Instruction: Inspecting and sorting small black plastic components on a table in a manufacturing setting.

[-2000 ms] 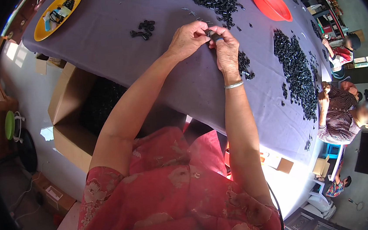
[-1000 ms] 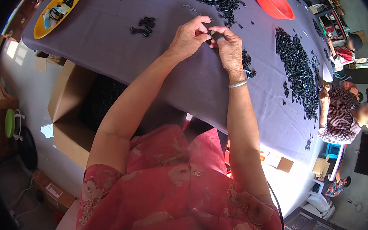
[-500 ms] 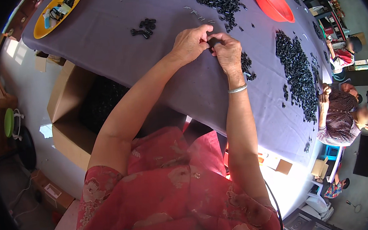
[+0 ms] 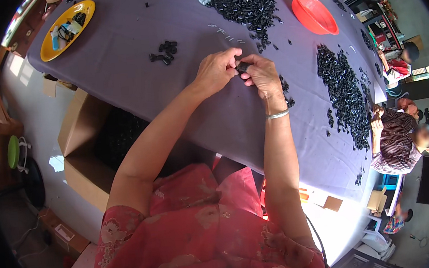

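Near the left corner of the table [image 4: 120,45], a yellow plate [image 4: 50,54] carries a blue-and-white item [image 4: 55,39] and some dark pieces [image 4: 80,18]; their exact kind is hard to make out. Below the near edge stands an open cardboard box [image 4: 86,176]. Inside it is a dark mass, too shaded to distinguish, and the table partly covers it.

Farther from this edge lies a small cluster of black pieces [image 4: 165,51]. To its right, the left hand [image 4: 218,72] has its fingertips at a small dark piece [image 4: 243,67]; I cannot tell whether they grip it. The right hand [image 4: 263,73] holds this piece in a narrow pinch, above the table, and the fingers hide part of it.

Beyond the hands is a large black pile [image 4: 241,6], its upper end cut off by the picture. Then comes a red basin [image 4: 312,15], its inner wall visible, and nearer the right edge another black pile [image 4: 343,92]. The table's far edge is cut off.
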`<action>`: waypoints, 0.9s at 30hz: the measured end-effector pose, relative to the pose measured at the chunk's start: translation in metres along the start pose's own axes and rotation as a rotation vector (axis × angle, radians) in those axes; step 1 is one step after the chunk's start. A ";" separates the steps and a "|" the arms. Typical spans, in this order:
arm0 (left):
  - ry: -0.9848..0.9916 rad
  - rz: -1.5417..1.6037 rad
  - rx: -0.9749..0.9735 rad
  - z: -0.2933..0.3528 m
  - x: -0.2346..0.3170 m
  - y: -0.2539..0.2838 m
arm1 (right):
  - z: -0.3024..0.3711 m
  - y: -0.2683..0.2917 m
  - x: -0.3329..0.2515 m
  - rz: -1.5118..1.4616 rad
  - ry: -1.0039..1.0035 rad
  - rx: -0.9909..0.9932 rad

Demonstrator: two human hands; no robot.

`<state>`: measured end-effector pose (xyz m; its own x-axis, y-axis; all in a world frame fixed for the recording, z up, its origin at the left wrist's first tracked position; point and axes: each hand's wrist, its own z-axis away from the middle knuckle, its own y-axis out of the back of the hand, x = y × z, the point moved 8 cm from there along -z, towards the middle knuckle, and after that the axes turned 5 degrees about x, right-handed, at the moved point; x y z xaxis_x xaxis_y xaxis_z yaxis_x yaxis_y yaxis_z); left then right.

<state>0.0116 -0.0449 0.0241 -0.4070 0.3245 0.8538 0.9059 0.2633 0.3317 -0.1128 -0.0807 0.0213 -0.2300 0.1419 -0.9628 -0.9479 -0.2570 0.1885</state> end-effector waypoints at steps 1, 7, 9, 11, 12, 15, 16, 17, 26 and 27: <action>-0.013 -0.014 -0.010 0.000 0.001 0.000 | 0.000 -0.001 0.001 0.013 -0.001 -0.019; -0.018 0.078 0.007 0.002 0.001 0.002 | -0.003 -0.005 0.000 0.009 -0.028 -0.065; 0.002 0.126 0.005 0.002 0.001 0.002 | -0.006 -0.006 0.001 0.013 -0.033 -0.089; 0.024 0.113 0.000 0.001 0.001 0.003 | -0.007 -0.004 0.002 0.048 -0.043 -0.104; 0.027 0.114 -0.002 0.001 0.001 0.002 | -0.006 -0.005 0.002 0.083 -0.057 -0.119; 0.093 0.133 -0.042 0.000 -0.005 0.000 | -0.005 -0.007 -0.003 0.117 -0.088 -0.148; 0.093 0.139 -0.029 0.000 -0.005 0.000 | -0.005 -0.007 -0.003 0.117 -0.092 -0.147; 0.093 0.146 -0.017 0.000 -0.005 0.001 | -0.005 -0.008 -0.004 0.113 -0.093 -0.162; 0.074 0.005 -0.107 -0.003 0.003 0.002 | -0.008 -0.013 0.000 0.160 -0.093 -0.252; 0.062 0.003 -0.099 -0.003 0.002 0.003 | -0.010 -0.014 0.002 0.154 -0.111 -0.261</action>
<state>0.0137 -0.0465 0.0282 -0.3993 0.2674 0.8769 0.9153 0.1709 0.3647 -0.0981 -0.0868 0.0152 -0.4026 0.1816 -0.8972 -0.8148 -0.5177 0.2609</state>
